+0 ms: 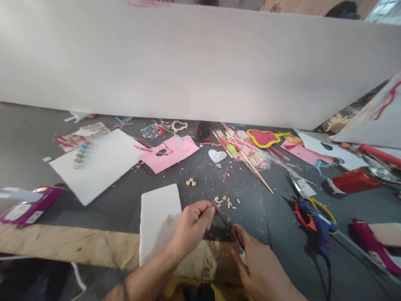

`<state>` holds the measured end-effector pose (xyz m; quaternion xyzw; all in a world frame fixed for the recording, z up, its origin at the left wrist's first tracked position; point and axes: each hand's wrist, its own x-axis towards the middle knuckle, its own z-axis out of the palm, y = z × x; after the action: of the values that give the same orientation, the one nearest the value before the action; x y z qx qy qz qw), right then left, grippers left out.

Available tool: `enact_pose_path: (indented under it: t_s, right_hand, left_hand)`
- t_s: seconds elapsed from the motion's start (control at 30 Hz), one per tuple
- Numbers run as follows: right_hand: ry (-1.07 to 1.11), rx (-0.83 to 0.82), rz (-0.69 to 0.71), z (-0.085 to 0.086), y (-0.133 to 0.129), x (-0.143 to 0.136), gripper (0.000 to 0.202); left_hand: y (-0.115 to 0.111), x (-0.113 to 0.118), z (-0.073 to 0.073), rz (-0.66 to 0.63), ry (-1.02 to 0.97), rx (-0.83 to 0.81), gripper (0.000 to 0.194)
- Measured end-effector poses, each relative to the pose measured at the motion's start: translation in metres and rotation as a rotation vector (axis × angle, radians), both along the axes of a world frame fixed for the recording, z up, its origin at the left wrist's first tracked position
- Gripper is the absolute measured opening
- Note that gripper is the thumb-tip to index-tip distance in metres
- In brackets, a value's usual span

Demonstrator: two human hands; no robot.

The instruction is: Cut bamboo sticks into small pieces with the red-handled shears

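My left hand (196, 219) is closed in a pinch at the tips of the pliers. Whatever lies between its thumb and forefinger is too small or hidden to name. In my right hand (255, 259) are dark metal pliers (226, 220), gripped by the handles, with the jaws pointing up and left toward my left fingertips. Short pale wooden pieces (228, 204) are scattered just beyond my hands. Further left sits a small cluster of round wooden bits (190, 182). A white card (158, 217) marked with handwritten numbers lies partly under my left forearm.
A heart-shaped paper cutout (217, 156), a phone (203, 131) and wooden sticks (250, 154) lie farther back. On the right are a blue glue gun (322, 236), scissors (305, 217) and a red can (357, 179). A white board (188, 62) stands behind. Pink paper (175, 154) lies left of centre.
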<state>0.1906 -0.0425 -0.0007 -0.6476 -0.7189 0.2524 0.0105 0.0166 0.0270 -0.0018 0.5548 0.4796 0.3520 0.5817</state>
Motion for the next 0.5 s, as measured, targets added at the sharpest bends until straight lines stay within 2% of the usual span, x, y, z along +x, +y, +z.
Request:
enact_pose_path:
  t_s: [0.3, 0.5]
  right_hand:
    - [0.217, -0.056, -0.025, 0.016, 0.000, -0.002, 0.038]
    - [0.382, -0.075, -0.136, 0.024, 0.000, -0.009, 0.028]
  left_hand:
    - [-0.002, 0.004, -0.007, 0.030, -0.098, -0.060, 0.029]
    - [-0.003, 0.010, -0.011, 0.037, -0.201, -0.147, 0.031]
